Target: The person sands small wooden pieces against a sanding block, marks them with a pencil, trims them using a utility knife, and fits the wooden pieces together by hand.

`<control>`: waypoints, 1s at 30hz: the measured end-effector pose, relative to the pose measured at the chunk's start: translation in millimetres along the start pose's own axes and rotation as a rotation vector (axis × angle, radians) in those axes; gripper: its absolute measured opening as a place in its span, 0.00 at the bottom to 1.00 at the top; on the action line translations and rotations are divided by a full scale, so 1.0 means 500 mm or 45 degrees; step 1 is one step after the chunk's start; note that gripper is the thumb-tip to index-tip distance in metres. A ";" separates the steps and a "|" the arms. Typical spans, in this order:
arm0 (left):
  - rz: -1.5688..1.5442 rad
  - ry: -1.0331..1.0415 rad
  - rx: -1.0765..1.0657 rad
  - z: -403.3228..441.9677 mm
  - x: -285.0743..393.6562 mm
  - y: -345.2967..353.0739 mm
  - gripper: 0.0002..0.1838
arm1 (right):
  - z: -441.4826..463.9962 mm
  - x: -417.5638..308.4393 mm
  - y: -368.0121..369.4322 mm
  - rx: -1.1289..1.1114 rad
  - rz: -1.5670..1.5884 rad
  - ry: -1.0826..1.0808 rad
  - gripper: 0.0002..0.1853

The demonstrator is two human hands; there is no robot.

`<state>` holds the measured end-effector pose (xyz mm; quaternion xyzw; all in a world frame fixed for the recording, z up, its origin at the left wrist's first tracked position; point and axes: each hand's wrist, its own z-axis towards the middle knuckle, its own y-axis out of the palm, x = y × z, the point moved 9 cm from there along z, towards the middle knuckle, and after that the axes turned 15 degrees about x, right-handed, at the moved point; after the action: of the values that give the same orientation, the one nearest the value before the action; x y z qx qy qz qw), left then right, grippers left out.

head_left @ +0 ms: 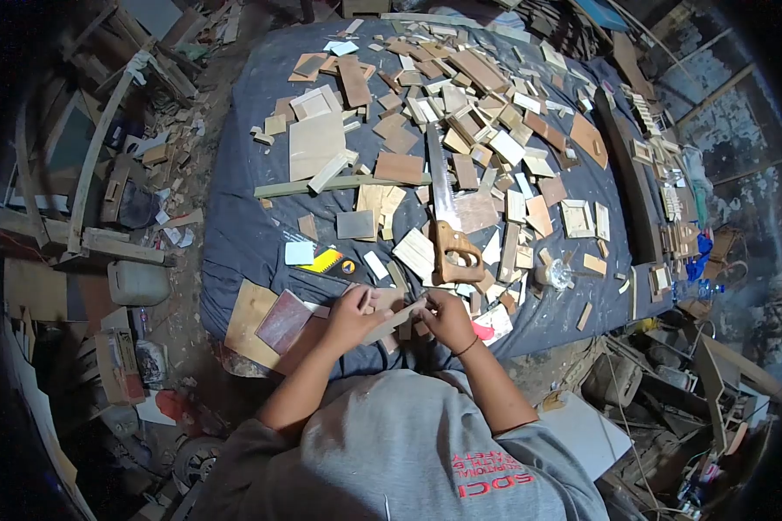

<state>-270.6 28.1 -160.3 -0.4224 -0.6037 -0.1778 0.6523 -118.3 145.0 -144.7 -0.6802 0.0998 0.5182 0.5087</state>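
Note:
Close to my body, at the near edge of the cloth-covered surface, my left hand [354, 314] and my right hand [447, 319] hold a thin flat wooden piece [393, 322] between them. My left fingers grip its left part, and my right fingertips pinch its upper right end. Just beyond my right hand lies a handsaw [446, 200], its wooden handle toward me and its blade pointing away. Left of my left hand are a reddish-brown board [284, 321] and a larger light plywood piece [246, 323]. A yellow and black packet [327, 260] lies beyond my left hand.
Many wood offcuts [400, 165] cover the dark cloth [239, 204]. A clear container [558, 274] stands at the right, and a long dark beam [624, 178] runs along the right side. Wooden frames [96, 165] and a plastic jug [139, 283] are at the left.

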 end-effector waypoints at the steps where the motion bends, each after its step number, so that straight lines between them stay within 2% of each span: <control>1: -0.023 -0.014 0.059 0.001 0.002 0.009 0.17 | -0.001 0.001 0.000 -0.001 0.004 0.000 0.10; 6: 0.077 0.038 -0.077 -0.002 0.027 0.075 0.14 | 0.005 -0.009 -0.013 0.010 0.013 -0.015 0.12; 8: 0.103 -0.032 -0.256 -0.010 0.020 0.108 0.12 | 0.003 -0.009 -0.018 0.024 0.002 -0.021 0.13; 15: 0.191 0.039 -0.055 -0.017 0.025 0.120 0.13 | -0.003 -0.003 -0.026 0.082 -0.027 -0.013 0.13; 18: 0.266 0.037 -0.066 -0.018 0.062 0.113 0.15 | -0.004 -0.005 -0.034 0.112 -0.043 -0.010 0.13; 27: 0.406 0.179 -0.172 -0.017 0.050 0.111 0.15 | -0.013 -0.004 -0.054 0.190 -0.023 0.018 0.14; 30: 0.414 0.200 -0.102 -0.022 0.042 0.092 0.14 | -0.014 -0.004 -0.039 0.188 0.022 0.038 0.14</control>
<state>-225.3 52.2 -154.9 -0.5249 -0.4671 -0.1261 0.7003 -101.8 147.6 -131.9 -0.6476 0.1514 0.5035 0.5515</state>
